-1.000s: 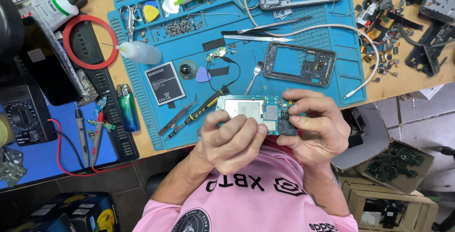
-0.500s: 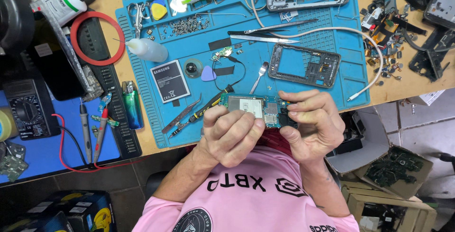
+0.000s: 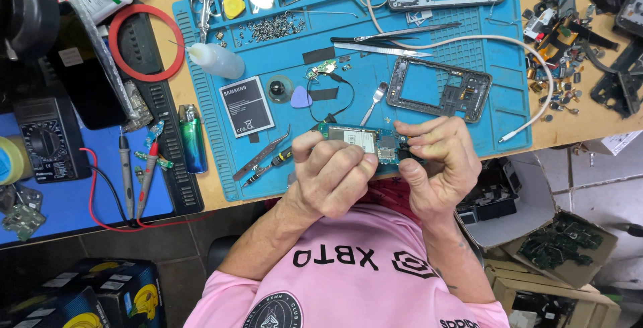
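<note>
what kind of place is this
Most likely a phone repair bench. Both hands, left hand and right hand, hold a green circuit board over a blue repair mat with a bare phone frame, tweezers and a multimeter.

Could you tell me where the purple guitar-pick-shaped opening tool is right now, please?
In the head view, the purple pick lies on the blue mat, between the black battery and the spoon-shaped tool.

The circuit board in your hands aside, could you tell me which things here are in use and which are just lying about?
In hand:
circuit board
left hand
right hand

Lying about:
phone frame
battery
lighter
multimeter
white cable
tweezers
glue bottle
</note>
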